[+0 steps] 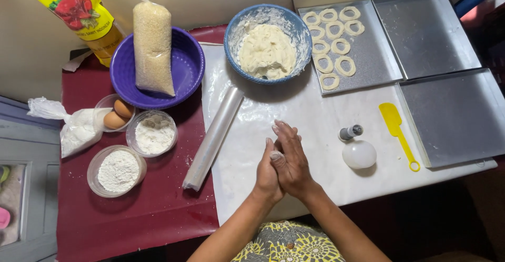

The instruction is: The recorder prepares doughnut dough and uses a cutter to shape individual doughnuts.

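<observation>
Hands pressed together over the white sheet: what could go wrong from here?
1. The left hand and right hand seem to roll dough between the palms; it could stick or drop.
2. The rolling pin overhangs the white sheet beside the flour bowls and might get knocked.

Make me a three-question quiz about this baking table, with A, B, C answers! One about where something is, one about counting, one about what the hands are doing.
1. Where is the bag of grains?
A. In the purple bowl
B. On a tray
C. Under the table

2. How many eggs are in the small clear bowl?
A. Five
B. Two
C. None

3. What are the hands doing?
A. Holding the yellow spatula
B. Lifting the roller
C. Pressed together, palm to palm

Answers: 1 A, the bag stands in that bowl. 2 B, two brown eggs show. 3 C, the left hand and right hand meet above the white sheet.
</observation>
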